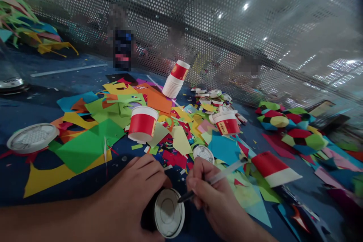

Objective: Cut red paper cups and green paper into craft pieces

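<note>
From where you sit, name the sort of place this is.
Probably a craft workspace: coloured paper strewn over a blue table, stacked paper cups, and a pen in the right hand.

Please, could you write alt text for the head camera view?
A person's right hand holds a pen, its tip at a round white lid-like piece; the left hand curves around its side. Colourful paper scraps and red-and-white cups lie beyond on a blue table.

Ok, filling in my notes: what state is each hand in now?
Left hand: curled, holding the round white piece.
Right hand: closed, holding the pen.
</note>
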Demonstrator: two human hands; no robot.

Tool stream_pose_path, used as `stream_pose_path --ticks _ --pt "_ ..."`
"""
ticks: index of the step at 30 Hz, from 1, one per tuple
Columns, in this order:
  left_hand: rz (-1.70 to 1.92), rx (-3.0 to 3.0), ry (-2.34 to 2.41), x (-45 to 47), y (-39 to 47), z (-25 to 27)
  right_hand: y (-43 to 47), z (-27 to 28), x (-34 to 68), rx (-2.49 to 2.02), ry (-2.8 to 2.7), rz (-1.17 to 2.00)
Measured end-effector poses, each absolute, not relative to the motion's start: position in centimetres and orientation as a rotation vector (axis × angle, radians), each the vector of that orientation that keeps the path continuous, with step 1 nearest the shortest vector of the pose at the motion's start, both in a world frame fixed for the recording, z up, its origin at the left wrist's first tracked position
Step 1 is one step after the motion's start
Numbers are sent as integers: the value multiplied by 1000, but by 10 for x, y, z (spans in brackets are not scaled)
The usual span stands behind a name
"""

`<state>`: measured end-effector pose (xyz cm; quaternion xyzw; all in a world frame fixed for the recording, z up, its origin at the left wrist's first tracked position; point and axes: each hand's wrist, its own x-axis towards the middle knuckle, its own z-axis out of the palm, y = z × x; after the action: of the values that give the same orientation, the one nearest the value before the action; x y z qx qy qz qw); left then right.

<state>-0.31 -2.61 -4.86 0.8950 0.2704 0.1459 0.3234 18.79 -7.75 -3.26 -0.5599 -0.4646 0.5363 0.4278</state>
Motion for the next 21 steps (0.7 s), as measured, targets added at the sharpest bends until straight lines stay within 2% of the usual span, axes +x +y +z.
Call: stream_pose_path --ticks 5,14,21 --pt "391 2340 737 -3 -27 -46 -78 -30 183 -1555 -1435 1168" --pt "388 2322 719 -4 -28 -47 -81 -28 180 -1572 -1599 1127" --pt "404 2310 733 -3 -29 -44 -83 -31 183 -1639 -1547 770"
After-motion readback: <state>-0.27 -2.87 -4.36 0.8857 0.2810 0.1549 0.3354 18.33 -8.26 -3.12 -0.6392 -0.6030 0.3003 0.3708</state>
